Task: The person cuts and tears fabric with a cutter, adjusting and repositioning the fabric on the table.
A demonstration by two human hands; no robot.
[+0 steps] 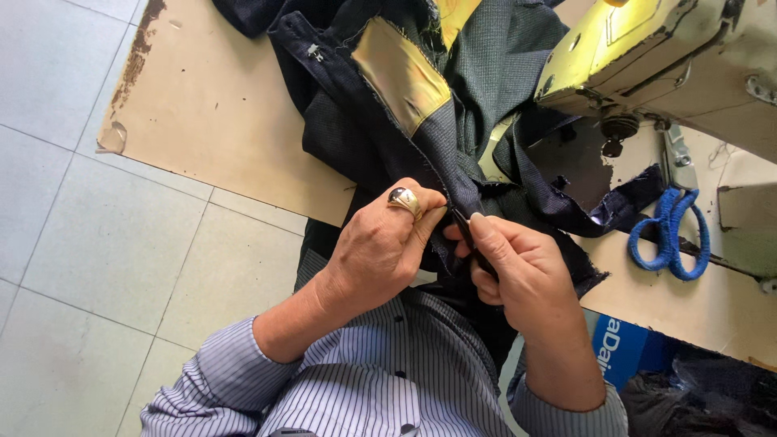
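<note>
A dark garment (364, 121) with a gold lining patch (401, 73) lies bunched on the table and hangs over its near edge. My left hand (380, 247), wearing a large ring, pinches the garment's edge. My right hand (518, 271) grips the same dark fabric edge just to the right, fingers closed around a fold. Both hands meet at the seam, almost touching.
A yellowish sewing machine (647, 57) stands at the upper right. Scissors with blue-wrapped handles (672, 226) lie on the tan table (218, 113) beside it. Grey floor tiles (97, 243) are at the left. A blue package (623, 348) sits under the table edge.
</note>
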